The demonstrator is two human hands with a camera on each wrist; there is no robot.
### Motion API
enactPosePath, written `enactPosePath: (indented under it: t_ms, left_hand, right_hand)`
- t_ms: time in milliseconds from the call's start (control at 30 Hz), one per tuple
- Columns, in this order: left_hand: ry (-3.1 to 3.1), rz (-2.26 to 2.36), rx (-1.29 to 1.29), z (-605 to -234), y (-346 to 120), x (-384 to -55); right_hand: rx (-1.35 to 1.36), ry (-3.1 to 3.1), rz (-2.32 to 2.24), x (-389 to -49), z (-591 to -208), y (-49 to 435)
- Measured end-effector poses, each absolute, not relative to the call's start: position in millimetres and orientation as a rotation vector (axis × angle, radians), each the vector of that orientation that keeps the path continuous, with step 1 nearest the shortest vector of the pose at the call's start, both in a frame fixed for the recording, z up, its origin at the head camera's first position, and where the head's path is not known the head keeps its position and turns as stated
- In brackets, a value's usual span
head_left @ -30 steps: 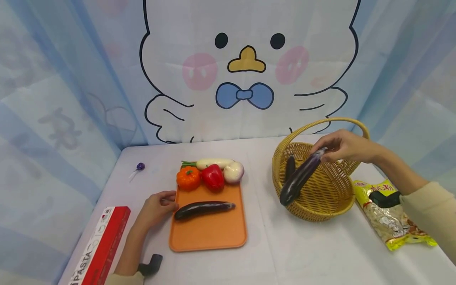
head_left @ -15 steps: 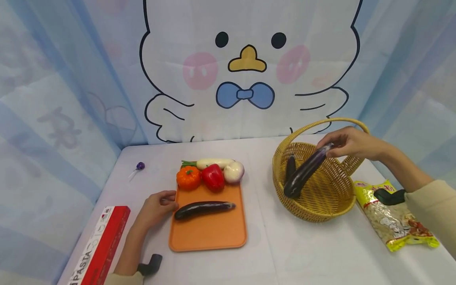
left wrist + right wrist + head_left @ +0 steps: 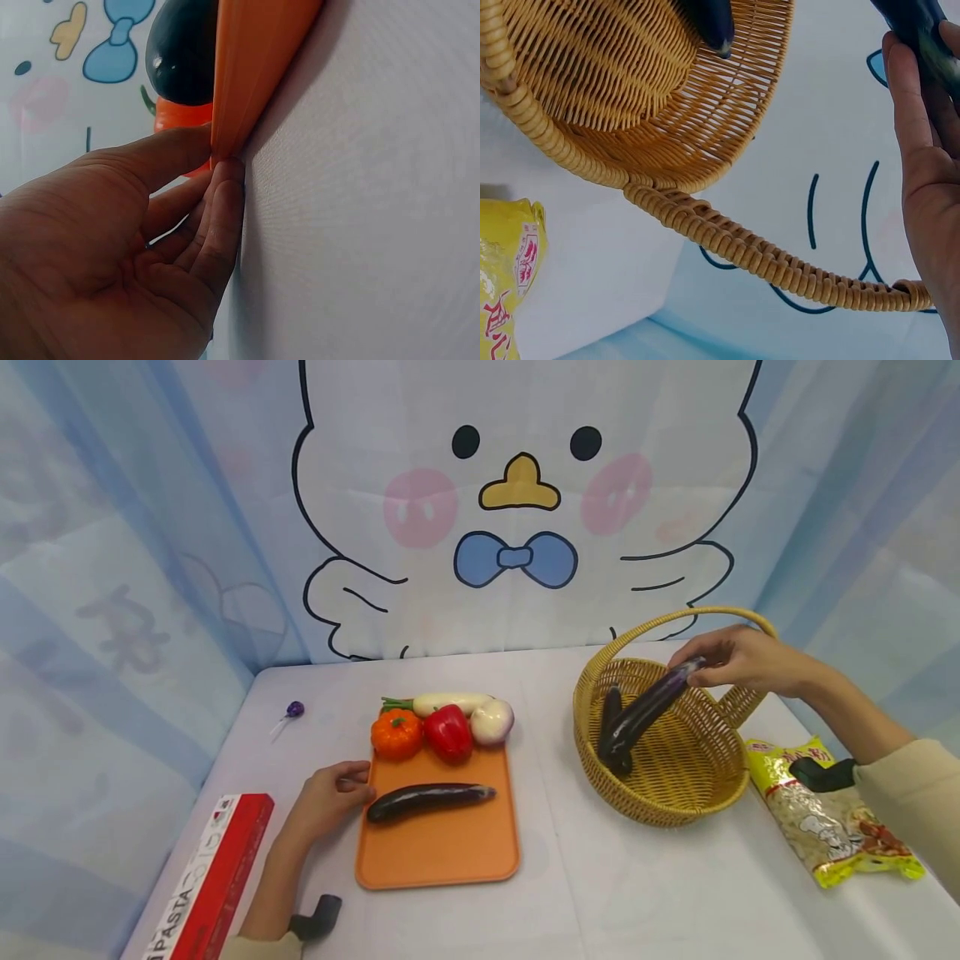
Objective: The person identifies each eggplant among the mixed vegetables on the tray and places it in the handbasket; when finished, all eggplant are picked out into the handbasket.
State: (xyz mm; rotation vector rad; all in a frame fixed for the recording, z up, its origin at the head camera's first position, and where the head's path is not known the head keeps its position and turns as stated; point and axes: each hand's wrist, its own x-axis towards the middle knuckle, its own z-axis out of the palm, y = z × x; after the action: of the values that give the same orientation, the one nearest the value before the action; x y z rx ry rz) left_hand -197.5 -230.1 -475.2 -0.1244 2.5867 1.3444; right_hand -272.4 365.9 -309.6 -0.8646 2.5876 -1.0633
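Note:
In the head view my right hand point(image 3: 738, 660) pinches a dark purple eggplant point(image 3: 648, 710) by its stem end. The eggplant slants down into a wicker basket point(image 3: 656, 814), its thick end low at the left side. Another dark eggplant point(image 3: 611, 706) lies in the basket, partly behind the held one; its tip shows in the right wrist view. At the left, my left hand point(image 3: 330, 802) holds the edge of an orange tray point(image 3: 438, 860), thumb on the rim and fingers point(image 3: 225, 217) against its side. A third eggplant point(image 3: 431, 800) lies across the tray.
An orange pepper point(image 3: 397, 735), a red pepper point(image 3: 448, 735), a white radish point(image 3: 450, 703) and a purple-white turnip point(image 3: 492, 723) sit at the tray's far end. A pasta box point(image 3: 225, 877) and lollipop point(image 3: 295, 710) lie left, a yellow snack bag point(image 3: 832, 818) right. The basket handle point(image 3: 690, 610) arches beside my right hand.
My right hand has moved slightly right and back. The held eggplant's thick end has shifted from over the basket's front rim to inside it. My left hand has stayed at the tray.

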Motion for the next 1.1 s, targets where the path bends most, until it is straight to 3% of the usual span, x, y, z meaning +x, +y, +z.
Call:
enactPosePath:
  t_ms: [1100]
  left_hand:
    - [2.601,1.339,-0.096,-477.1,-231.8,-198.9]
  right_hand:
    - [-0.813,2.690,-1.080,-278.4,-323.5,363.4]
